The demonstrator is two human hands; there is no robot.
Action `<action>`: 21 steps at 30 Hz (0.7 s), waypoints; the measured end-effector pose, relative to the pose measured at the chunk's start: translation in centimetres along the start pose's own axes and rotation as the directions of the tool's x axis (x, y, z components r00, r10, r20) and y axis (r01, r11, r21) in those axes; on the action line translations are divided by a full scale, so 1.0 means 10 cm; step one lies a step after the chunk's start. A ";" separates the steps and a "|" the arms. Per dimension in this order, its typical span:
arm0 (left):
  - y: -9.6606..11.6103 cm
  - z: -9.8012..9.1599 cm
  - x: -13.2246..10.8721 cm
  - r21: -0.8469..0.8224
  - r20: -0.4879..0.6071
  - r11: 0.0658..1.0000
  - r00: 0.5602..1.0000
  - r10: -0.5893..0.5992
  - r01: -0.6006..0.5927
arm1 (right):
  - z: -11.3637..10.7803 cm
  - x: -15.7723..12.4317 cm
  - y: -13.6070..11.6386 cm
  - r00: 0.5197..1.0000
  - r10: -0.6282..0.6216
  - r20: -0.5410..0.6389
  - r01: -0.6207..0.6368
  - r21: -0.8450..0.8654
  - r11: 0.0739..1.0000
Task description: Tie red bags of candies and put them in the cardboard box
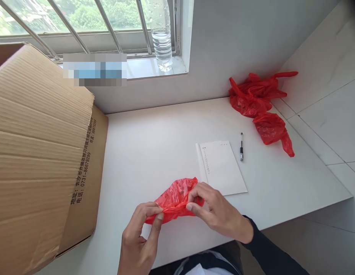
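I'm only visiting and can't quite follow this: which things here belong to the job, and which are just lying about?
Seemingly part of the job:
red plastic bag, pinched by both the left hand and right hand
perhaps the other red bags

Apparently just lying about:
white notebook
pen, beside the notebook
water bottle
cardboard box

White table [143,145], plain pale wall [223,46] along its far edge, white tiled wall [323,72] down its right edge, window [100,40] with metal bars [108,26] above far-left corner, daylight and greenery [77,13] outside.
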State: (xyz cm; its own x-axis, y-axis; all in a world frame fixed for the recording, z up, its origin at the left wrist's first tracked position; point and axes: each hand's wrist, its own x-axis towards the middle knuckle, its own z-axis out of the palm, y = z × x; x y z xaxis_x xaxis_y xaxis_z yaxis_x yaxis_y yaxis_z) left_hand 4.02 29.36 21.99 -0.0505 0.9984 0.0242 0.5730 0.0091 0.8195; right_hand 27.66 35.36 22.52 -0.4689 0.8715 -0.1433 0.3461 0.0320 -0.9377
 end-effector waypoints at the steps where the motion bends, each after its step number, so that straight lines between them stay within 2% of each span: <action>1: -0.01 -0.04 0.00 0.001 -0.013 1.000 1.000 -0.029 0.029 | -0.04 -0.02 0.00 0.999 0.025 -0.023 -0.025 0.010 1.000; 4: 0.00 -0.10 0.00 0.005 -0.023 0.999 0.999 -0.033 0.033 | -0.12 -0.05 -0.01 0.994 0.094 -0.049 -0.093 0.036 0.995; 7: 0.08 -0.02 0.03 0.038 0.033 0.999 0.999 0.023 -0.024 | -0.09 -0.05 -0.03 0.994 0.103 -0.041 -0.100 0.051 0.994; 10: 0.14 0.10 0.05 0.060 0.088 0.988 0.987 0.138 -0.143 | 0.01 -0.03 -0.03 0.997 0.073 -0.032 -0.071 0.066 0.995; 13: 0.09 0.10 0.06 0.038 0.067 0.969 0.968 0.241 -0.244 | 0.07 -0.04 -0.02 0.999 0.033 -0.036 -0.031 0.046 0.998; 15: 0.03 0.02 0.06 0.043 -0.005 0.976 0.976 0.215 -0.215 | 0.08 -0.06 -0.01 0.995 0.034 -0.099 -0.028 0.060 0.998; 18: -0.05 -0.15 0.04 0.048 -0.177 0.997 0.982 0.069 -0.061 | 0.06 -0.10 0.02 0.969 0.110 -0.219 -0.079 0.149 0.986; 20: -0.04 -0.20 0.03 0.031 -0.199 1.000 0.980 0.009 -0.003 | 0.05 -0.10 0.02 0.962 0.142 -0.234 -0.102 0.177 0.979; 21: -0.02 -0.19 0.03 0.033 -0.171 0.999 0.985 0.019 -0.013 | 0.05 -0.10 0.02 0.964 0.145 -0.223 -0.106 0.178 0.978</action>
State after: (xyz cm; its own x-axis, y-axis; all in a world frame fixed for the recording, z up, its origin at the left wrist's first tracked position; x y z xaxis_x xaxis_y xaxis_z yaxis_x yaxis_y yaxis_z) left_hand 2.31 29.59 22.95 -0.1787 0.9744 0.1368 0.6000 -0.0023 0.8000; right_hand 27.78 34.27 22.30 -0.2207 0.9540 -0.2031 0.2434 -0.1477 -0.9586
